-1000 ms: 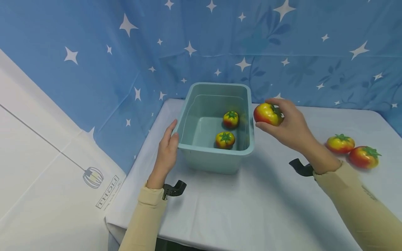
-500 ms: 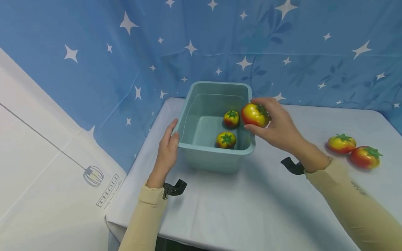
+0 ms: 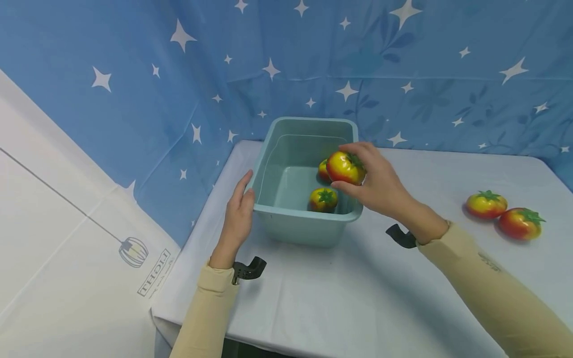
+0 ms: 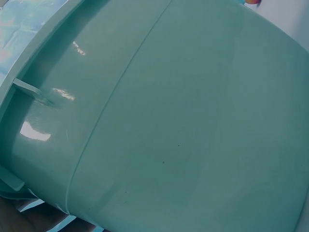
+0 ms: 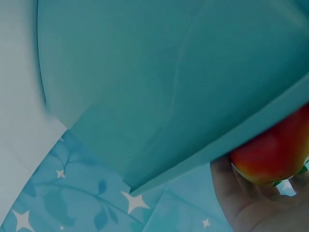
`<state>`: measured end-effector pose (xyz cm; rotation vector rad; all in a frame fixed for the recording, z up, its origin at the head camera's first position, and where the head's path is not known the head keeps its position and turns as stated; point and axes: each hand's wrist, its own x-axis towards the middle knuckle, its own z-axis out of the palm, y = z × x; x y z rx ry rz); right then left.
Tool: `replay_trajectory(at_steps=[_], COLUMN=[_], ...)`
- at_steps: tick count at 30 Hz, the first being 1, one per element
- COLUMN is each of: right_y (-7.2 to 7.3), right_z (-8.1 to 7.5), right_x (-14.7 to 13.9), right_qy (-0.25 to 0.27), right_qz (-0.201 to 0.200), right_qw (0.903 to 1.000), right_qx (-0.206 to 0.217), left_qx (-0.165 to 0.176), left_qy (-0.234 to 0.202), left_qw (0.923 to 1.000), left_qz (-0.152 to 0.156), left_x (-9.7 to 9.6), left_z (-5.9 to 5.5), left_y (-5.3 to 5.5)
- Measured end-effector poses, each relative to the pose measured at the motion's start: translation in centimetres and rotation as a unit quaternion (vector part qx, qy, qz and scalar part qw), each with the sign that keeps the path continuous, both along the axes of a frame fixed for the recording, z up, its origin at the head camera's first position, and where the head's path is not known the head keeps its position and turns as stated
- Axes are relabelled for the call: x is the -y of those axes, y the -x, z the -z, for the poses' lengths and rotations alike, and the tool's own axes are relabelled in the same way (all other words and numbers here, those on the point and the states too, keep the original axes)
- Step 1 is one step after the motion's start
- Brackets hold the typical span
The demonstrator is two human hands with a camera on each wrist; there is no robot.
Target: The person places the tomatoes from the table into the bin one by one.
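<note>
A toy tomato, red and yellow with green leaves, is held between the thumb and fingers of my right hand. It hangs over the right part of a blue-green plastic bin, partly covering one of two tomatoes inside. The other tomato lies nearer the bin's front wall. My left hand holds the bin by its front left rim. In the left wrist view, only dark fingers show below the rim. The right wrist view shows the held tomato beside the bin's rim.
Two more toy tomatoes, one yellow-topped and one redder, lie side by side on the white-covered table at right. A blue star-patterned curtain hangs right behind the bin.
My right hand has carried the tomato leftward, from beside the bin's right rim to over its inside. The left hand and the bin have stayed in place.
</note>
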<state>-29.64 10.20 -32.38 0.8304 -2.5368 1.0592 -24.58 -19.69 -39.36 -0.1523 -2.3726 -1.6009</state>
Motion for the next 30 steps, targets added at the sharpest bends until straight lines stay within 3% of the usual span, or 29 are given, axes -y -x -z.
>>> replay_trajectory(at_steps=[10,21,30], right_y=[0.1,0.1,0.1], right_z=[0.3,0.4,0.8], right_x=[1.3,1.8,1.4], right_qy=[-0.052,-0.134,-0.104], right_qz=[-0.028,-0.047,-0.046], right_qw=[0.9982,0.9896,0.9934], right_qx=[-0.010,0.022,0.009], left_qx=[-0.002,0.001,0.004], left_qy=[-0.001,0.000,0.003], left_qw=[1.0000,1.0000,1.0000], left_qz=[0.001,0.007,0.007], left_x=[0.1,0.0,0.0], left_z=[-0.1,-0.1,0.0], left_y=[0.0,-0.1,0.0])
